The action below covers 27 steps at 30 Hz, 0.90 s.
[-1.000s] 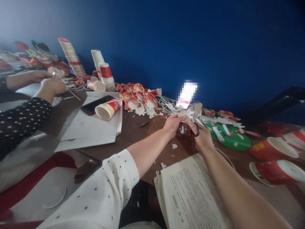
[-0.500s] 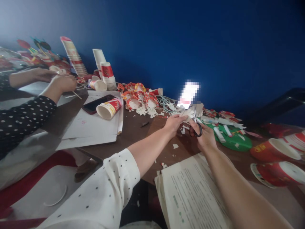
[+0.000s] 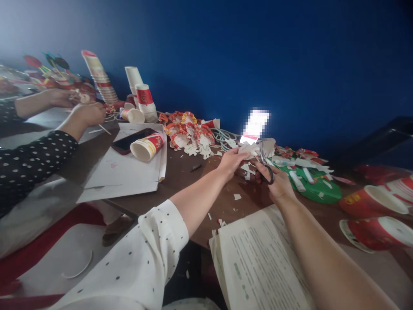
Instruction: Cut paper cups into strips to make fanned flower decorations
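Over the brown table, my left hand (image 3: 232,162) is closed on a piece of white paper (image 3: 249,150), probably cut from a cup. My right hand (image 3: 276,183) grips scissors (image 3: 267,170) by their black handles. The silver blades point up and away beside the paper's right edge; whether they touch it I cannot make out. Small white scraps (image 3: 248,168) lie on the table just below. A lit phone screen (image 3: 254,127), blurred out, stands behind both hands.
Red and white cut-paper flowers (image 3: 190,131) are heaped left of my hands. A green disc (image 3: 318,189) with scraps lies right, near red paper cups (image 3: 376,200). Printed sheets (image 3: 258,254) lie in front. At left, another person's hands (image 3: 87,114) work beside stacked cups (image 3: 145,103).
My left hand has shifted slightly left with the paper, away from the scissors. The other person's hands have moved a little.
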Available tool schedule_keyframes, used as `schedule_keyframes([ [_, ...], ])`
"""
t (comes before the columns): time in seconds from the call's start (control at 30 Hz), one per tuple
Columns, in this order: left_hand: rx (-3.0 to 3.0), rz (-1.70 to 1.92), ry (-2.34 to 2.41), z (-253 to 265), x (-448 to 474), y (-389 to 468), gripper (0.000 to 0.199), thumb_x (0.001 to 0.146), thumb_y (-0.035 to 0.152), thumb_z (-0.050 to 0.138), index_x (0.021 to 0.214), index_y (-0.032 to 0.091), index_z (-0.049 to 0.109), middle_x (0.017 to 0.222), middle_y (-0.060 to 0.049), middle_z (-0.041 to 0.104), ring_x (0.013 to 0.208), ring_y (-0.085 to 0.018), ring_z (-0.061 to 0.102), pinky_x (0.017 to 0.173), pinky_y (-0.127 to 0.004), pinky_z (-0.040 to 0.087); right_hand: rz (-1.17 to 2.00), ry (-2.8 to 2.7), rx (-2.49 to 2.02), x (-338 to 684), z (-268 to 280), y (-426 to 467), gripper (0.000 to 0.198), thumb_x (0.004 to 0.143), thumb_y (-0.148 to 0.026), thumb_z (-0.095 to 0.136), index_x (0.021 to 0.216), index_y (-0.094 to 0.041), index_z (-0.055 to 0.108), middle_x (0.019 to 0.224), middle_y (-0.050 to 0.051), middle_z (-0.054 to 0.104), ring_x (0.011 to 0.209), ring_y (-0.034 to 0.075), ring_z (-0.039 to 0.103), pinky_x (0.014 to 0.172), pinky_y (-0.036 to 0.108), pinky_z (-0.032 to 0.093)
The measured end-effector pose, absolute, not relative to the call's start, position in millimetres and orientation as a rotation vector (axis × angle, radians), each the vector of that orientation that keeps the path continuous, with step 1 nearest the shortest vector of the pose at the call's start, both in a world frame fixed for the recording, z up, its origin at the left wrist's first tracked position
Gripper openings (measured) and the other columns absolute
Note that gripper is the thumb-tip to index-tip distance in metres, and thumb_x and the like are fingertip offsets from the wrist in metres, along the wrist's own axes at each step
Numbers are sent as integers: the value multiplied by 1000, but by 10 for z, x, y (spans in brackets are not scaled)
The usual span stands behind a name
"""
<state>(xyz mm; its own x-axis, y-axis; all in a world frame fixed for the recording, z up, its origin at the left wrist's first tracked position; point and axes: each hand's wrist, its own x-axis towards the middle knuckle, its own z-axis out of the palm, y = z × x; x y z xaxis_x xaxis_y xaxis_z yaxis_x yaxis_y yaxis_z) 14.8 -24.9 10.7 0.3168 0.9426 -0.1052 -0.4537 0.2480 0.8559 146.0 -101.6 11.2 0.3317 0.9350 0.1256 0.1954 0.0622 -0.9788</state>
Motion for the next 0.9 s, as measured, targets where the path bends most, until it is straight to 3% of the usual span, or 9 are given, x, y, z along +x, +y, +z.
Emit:
schedule_keyframes([
  [0.27,691,1038,577,186,98,-234,17,71,10,76,82,13,63,77,-3,67,69,-12,63,79,-32,51,857,-1214,-1419,1472,124,-1035,40,70,-56,78,64,-19,67,58,0,61,50,12,52,49,26,39],
  [0.57,766,903,624,229,4,-198,18,72,8,74,86,13,66,69,-3,67,64,-11,63,68,-27,50,883,-1251,-1402,1507,109,-1036,36,72,-56,76,74,-20,72,63,1,63,54,14,53,52,27,41],
  [0.8,754,931,632,194,12,-169,21,69,8,76,86,12,66,70,-4,66,64,-10,60,63,-25,46,885,-1272,-1419,1513,117,-1039,40,71,-60,76,64,-21,67,60,0,61,54,14,53,52,27,41],
  [0.9,760,939,620,169,20,-148,20,69,9,77,85,14,67,68,-1,64,60,-8,56,58,-23,43,926,-1248,-1416,1504,122,-1039,39,68,-58,78,68,-21,69,60,-1,62,52,14,53,51,28,41],
])
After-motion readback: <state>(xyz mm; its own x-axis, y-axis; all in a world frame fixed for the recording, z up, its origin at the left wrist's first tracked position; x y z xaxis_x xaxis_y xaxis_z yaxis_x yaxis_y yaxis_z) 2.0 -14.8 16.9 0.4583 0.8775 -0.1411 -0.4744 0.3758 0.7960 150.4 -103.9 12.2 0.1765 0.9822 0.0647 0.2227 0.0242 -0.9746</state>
